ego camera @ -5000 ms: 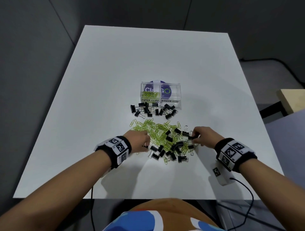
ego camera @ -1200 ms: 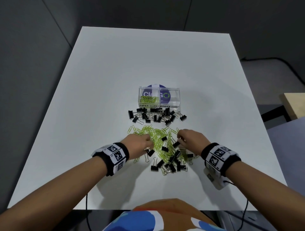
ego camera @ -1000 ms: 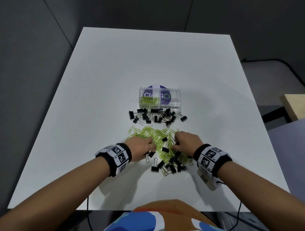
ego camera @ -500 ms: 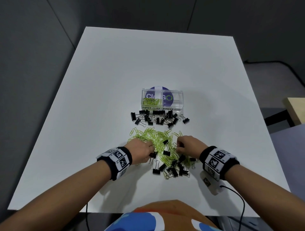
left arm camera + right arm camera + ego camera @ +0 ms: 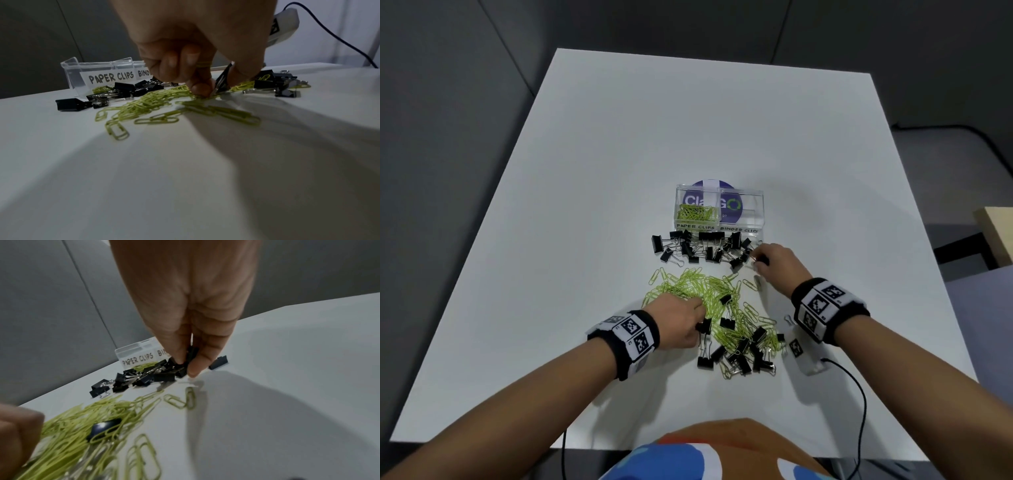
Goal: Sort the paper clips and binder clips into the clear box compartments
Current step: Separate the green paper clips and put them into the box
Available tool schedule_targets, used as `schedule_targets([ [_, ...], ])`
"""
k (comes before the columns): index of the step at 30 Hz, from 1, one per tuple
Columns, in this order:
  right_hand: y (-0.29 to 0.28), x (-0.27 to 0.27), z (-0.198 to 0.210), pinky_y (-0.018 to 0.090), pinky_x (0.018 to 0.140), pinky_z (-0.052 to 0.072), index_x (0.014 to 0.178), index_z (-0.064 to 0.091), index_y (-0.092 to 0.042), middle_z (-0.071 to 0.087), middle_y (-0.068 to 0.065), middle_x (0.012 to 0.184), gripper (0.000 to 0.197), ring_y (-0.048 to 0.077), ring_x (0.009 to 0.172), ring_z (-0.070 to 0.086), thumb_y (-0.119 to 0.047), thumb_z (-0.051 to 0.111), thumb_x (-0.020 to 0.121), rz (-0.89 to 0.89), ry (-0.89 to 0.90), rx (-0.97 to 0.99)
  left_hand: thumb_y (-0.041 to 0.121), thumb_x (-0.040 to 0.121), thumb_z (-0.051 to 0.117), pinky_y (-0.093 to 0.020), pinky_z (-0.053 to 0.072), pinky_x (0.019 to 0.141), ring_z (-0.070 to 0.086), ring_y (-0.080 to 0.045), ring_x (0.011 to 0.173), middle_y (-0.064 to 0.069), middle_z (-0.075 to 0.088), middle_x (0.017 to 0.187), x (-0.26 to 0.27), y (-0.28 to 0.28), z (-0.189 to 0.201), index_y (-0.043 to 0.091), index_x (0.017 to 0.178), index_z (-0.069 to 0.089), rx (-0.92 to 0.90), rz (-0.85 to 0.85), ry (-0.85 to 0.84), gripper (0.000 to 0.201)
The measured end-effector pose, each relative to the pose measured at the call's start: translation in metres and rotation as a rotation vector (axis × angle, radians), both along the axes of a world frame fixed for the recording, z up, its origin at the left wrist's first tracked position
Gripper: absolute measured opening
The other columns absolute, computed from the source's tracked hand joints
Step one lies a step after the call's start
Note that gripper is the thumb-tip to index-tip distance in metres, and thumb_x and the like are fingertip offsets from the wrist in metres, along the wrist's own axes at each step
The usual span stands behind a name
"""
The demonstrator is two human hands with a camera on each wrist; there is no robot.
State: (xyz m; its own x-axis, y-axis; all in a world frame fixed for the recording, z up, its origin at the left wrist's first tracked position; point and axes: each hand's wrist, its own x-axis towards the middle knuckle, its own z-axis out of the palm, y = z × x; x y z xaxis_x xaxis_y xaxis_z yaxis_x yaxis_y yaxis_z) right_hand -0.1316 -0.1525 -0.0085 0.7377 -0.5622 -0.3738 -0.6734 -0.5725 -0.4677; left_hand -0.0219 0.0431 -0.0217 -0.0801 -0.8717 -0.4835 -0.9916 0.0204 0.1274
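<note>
The clear box (image 5: 756,205) stands mid-table; its left compartment, labelled PAPER CLIPS, holds green paper clips (image 5: 697,212). A row of black binder clips (image 5: 698,248) lies just in front of it. Nearer me, a pile of green paper clips (image 5: 698,291) is mixed with more binder clips (image 5: 739,356). My left hand (image 5: 697,323) is at the pile's left side and pinches a black binder clip (image 5: 223,79), with a green paper clip tucked in its curled fingers. My right hand (image 5: 756,262) is at the row's right end and pinches a black binder clip (image 5: 191,353) just above the table.
The white table (image 5: 585,205) has bare surface to the left, right and behind the box. A small white camera unit with a black cable (image 5: 808,359) rests on the table right of the pile. A wooden surface (image 5: 996,233) lies beyond the right edge.
My right hand has left the near pile and moved forward and right to the end of the binder clip row by the box. My left hand has stayed at the pile's left side.
</note>
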Motion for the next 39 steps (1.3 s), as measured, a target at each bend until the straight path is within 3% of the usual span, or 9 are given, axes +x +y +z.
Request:
schedule_targets([
  [3,0.0,-0.001,-0.003,0.035,0.085,0.048,0.13,0.047,-0.013,0.05,0.01,0.13,0.036,0.025,0.106,0.057,-0.013,0.046,0.094,0.046,0.021,-0.116,0.033,0.093,0.039,-0.028,0.041,0.057,0.049,-0.016,0.071,-0.004,0.052,0.111,0.003,-0.001,0.002,0.009,0.121,0.05,-0.052,0.03,0.055,0.038],
  [9,0.006,-0.014,-0.007,0.029,0.071,0.042,0.126,0.046,-0.013,0.049,0.009,0.127,0.033,0.024,0.103,0.055,-0.012,0.047,0.092,0.122,-0.033,-0.225,0.04,0.095,0.04,-0.021,0.055,0.063,0.053,-0.008,0.072,0.001,0.053,0.115,0.041,-0.017,0.013,0.013,0.119,0.051,-0.18,0.285,0.05,0.038],
  [13,0.02,-0.016,-0.009,0.019,0.072,0.039,0.118,0.054,-0.012,0.056,0.003,0.12,0.025,0.017,0.101,0.056,-0.018,0.047,0.095,0.271,-0.058,-0.207,0.042,0.094,0.041,-0.032,0.056,0.066,0.059,-0.018,0.073,-0.002,0.055,0.107,0.076,-0.03,0.011,0.011,0.111,0.051,-0.213,0.508,-0.091,0.037],
  [16,0.032,-0.018,-0.019,0.024,0.067,0.048,0.117,0.053,-0.011,0.059,0.006,0.111,0.024,0.017,0.088,0.052,-0.012,0.047,0.093,0.329,-0.019,-0.277,0.04,0.094,0.041,-0.037,0.055,0.072,0.062,-0.024,0.082,-0.005,0.055,0.108,0.087,-0.035,0.006,0.01,0.112,0.052,-0.211,0.603,-0.114,0.036],
  [19,0.038,-0.018,-0.024,0.027,0.065,0.044,0.113,0.051,-0.008,0.055,0.009,0.109,0.023,0.017,0.085,0.045,-0.006,0.046,0.09,0.33,0.041,-0.278,0.038,0.095,0.041,-0.036,0.053,0.074,0.063,-0.026,0.089,-0.006,0.056,0.113,0.086,-0.037,0.002,0.011,0.116,0.051,-0.204,0.618,-0.099,0.036],
  [24,0.043,-0.018,-0.01,0.031,0.084,0.046,0.124,0.051,-0.013,0.053,0.006,0.124,0.03,0.022,0.11,0.051,-0.018,0.041,0.097,0.451,0.038,-0.16,0.036,0.096,0.04,-0.035,0.053,0.073,0.063,-0.025,0.086,-0.004,0.059,0.111,0.079,-0.021,0.003,0.015,0.119,0.047,-0.326,0.704,-0.023,0.032],
  [31,0.044,-0.022,0.002,0.032,0.072,0.045,0.113,0.051,-0.011,0.058,0.005,0.112,0.028,0.023,0.099,0.057,-0.031,0.042,0.096,0.451,0.137,-0.295,0.045,0.095,0.036,-0.033,0.051,0.073,0.063,-0.021,0.086,-0.003,0.061,0.104,0.058,0.013,-0.003,0.014,0.111,0.05,-0.114,0.757,-0.041,0.038],
  [35,0.062,-0.011,-0.006,0.036,0.074,0.047,0.113,0.048,-0.009,0.055,0.008,0.112,0.032,0.026,0.099,0.057,-0.034,0.048,0.092,0.444,0.191,-0.26,0.043,0.094,0.043,-0.031,0.057,0.075,0.064,-0.015,0.078,0.001,0.064,0.098,0.029,0.019,-0.005,0.016,0.106,0.051,-0.193,0.689,0.092,0.031],
  [39,0.072,-0.009,-0.012,0.037,0.072,0.048,0.113,0.048,-0.008,0.055,0.009,0.112,0.03,0.028,0.099,0.057,-0.03,0.049,0.093,0.441,0.173,-0.275,0.037,0.096,0.043,-0.03,0.055,0.079,0.063,-0.015,0.09,0.003,0.063,0.11,0.016,0.012,-0.002,0.019,0.117,0.054,-0.145,0.519,0.158,0.03],
])
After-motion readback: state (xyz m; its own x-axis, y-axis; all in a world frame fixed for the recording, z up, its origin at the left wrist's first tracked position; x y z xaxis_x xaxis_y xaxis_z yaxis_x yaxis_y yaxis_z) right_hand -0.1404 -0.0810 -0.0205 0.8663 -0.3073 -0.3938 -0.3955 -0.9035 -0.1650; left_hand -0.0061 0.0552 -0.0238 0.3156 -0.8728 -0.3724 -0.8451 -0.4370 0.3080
